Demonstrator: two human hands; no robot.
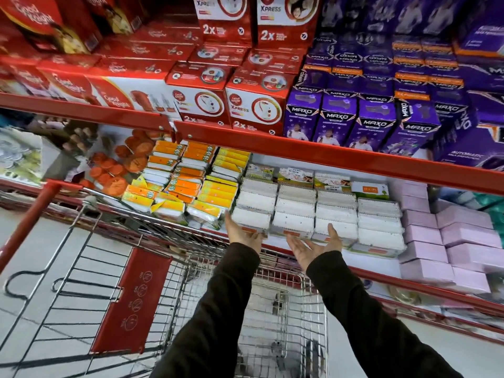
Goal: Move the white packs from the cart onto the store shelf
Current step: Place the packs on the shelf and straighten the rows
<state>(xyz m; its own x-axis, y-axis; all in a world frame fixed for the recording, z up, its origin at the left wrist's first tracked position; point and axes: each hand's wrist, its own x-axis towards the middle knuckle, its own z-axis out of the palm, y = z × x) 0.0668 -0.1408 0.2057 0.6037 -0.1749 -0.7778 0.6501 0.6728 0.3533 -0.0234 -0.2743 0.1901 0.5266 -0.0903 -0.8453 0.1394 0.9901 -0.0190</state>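
Observation:
Several rows of white packs [294, 214] lie stacked on the lower store shelf [425, 289], under a red shelf rail. My left hand [241, 233] is palm-up with fingers spread, its fingertips against the front of the left-hand stack. My right hand [316, 246] is also open and palm-up, its thumb touching the front packs of the third row. Neither hand holds a pack. The wire cart [174, 285] stands below my arms; I see no white packs in its basket.
Orange and yellow packs [191, 184] sit left of the white ones, pink boxes [447, 241] to the right. Red boxes [226, 105] and purple boxes [362, 124] fill the shelf above. The cart's red handle [30, 219] and red child-seat flap [131, 301] are at left.

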